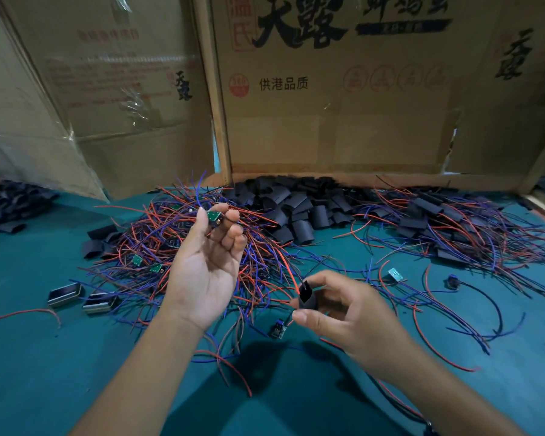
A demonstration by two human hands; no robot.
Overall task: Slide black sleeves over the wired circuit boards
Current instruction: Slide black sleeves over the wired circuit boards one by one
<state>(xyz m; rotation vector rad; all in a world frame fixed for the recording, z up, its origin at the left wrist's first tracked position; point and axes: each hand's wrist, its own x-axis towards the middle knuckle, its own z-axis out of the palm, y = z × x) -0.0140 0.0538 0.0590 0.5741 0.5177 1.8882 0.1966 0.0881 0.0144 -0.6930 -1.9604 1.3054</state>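
Stage: one board (214, 216) is raised in the left hand (205, 269); one sleeve (307, 295) is in the right hand (343, 313). The sleeve is not yet over the board; red and dark wires enter its open mouth, so threading appears begun.

Done: right of the sleeve pile (293, 209), a heap of sleeved boards (438, 228) with trailing wires lies on the mat (44, 357); these look finished.

Left: left of the sleeve pile, a tangle of bare boards (170, 243) in red and blue wire, several green boards showing uncovered. Much of the work seems to remain.

Left hand: palm up and toward the camera, in front of the sleeve pile and to its left; thumb and curled fingertips pinch the board at its edges.

Right hand: lower, nearer the camera than the sleeve pile; thumb and forefinger grip the sleeve, mouth tilted up, other fingers loosely curled.

Strays: loose boards lie on the mat below and right of the held sleeve.

Backdrop: cardboard boxes (328, 105) stand just behind the sleeve pile.
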